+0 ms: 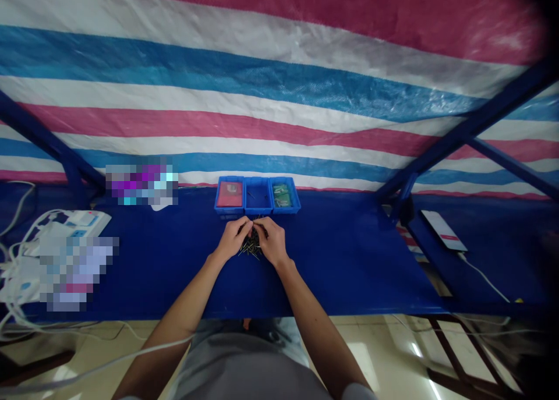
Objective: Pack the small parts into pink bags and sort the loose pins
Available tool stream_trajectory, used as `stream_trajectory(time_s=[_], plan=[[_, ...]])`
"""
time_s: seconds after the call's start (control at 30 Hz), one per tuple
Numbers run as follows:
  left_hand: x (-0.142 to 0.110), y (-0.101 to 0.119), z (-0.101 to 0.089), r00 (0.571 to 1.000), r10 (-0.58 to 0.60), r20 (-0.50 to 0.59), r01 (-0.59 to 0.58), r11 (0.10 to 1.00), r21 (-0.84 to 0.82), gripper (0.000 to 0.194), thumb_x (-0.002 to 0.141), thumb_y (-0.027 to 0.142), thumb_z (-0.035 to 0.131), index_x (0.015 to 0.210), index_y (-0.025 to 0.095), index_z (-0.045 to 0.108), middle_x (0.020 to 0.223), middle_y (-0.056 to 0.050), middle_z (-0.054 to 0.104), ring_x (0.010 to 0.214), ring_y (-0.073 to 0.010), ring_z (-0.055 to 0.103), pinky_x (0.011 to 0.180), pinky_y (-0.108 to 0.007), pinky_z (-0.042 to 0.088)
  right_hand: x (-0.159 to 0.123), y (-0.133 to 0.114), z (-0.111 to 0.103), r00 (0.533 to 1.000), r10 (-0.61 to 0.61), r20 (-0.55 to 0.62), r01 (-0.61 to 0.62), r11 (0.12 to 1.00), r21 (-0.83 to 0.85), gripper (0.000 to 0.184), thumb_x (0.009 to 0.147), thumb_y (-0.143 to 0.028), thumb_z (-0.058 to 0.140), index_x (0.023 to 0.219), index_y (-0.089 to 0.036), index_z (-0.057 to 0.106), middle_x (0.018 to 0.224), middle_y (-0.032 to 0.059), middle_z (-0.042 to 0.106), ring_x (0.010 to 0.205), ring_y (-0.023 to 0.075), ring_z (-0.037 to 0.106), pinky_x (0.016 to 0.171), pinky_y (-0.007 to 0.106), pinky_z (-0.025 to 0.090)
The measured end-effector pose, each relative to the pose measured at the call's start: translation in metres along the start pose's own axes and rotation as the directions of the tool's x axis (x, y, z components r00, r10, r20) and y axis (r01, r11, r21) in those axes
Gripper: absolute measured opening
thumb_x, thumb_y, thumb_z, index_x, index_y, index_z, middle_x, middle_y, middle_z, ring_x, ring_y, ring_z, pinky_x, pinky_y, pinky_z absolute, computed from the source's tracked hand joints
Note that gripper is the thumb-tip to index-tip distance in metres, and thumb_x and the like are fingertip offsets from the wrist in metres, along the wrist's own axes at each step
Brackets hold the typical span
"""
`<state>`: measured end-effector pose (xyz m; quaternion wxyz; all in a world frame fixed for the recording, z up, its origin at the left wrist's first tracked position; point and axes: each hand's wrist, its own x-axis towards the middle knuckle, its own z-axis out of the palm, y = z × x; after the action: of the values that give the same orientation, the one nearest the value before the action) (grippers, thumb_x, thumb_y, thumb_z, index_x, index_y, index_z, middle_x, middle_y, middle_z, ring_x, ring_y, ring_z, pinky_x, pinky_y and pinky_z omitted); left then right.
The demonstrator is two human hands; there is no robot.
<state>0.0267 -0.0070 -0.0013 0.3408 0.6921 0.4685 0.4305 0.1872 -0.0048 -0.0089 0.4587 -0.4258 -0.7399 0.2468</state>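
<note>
A small pile of dark and brassy screws (250, 248) lies on the blue table, between and under my hands. My left hand (231, 238) is at the pile's left side, its fingers curled and thumb and fingertips close together. From the right, my right hand (273, 240) reaches in with bent fingers pinched over the pile. The fingertips of both hands nearly meet; whatever is between them is too small to make out. Just beyond stand three joined blue bins: the left bin (216, 199) holds a red card, the middle bin (258, 202) a few tiny pieces, the right bin (297, 202) screws on something green.
White power strips (94, 222) and tangled cables lie at the left, by blurred-out items. On the right side, a phone (443, 230) is plugged into a white cable. Blue metal bars (458, 135) slant up at both sides before a striped tarp (262, 91).
</note>
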Motion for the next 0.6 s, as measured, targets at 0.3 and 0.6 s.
stream_trajectory(time_s=[0.3, 0.6], plan=[[-0.0004, 0.0008, -0.0014, 1.000, 0.026, -0.002, -0.026, 1.000, -0.008, 0.039, 0.101, 0.039, 0.045, 0.072, 0.016, 0.059, 0.068, 0.000, 0.059, 0.066, -0.0131, 0.054, 0.069, -0.025, 0.040, -0.0005, 0.0007, -0.0019, 0.998, -0.017, 0.057, 0.021, 0.998, -0.066, 0.027, 0.104, -0.029, 0.041, 0.099, -0.022, 0.066, 0.093, 0.0054, 0.069, 0.083, 0.0172, 0.064, 0.076, 0.027, 0.046], [-0.0003, -0.0013, -0.0001, 0.999, 0.054, 0.005, -0.054, 0.999, 0.007, 0.035, 0.101, 0.035, 0.046, 0.075, 0.016, 0.062, 0.069, 0.001, 0.061, 0.065, -0.0120, 0.055, 0.069, -0.024, 0.041, -0.0013, -0.0025, -0.0015, 0.995, 0.015, 0.100, 0.000, 0.988, -0.155, 0.035, 0.106, -0.034, 0.034, 0.083, -0.021, 0.058, 0.075, 0.0015, 0.064, 0.067, 0.0147, 0.058, 0.067, 0.025, 0.037]])
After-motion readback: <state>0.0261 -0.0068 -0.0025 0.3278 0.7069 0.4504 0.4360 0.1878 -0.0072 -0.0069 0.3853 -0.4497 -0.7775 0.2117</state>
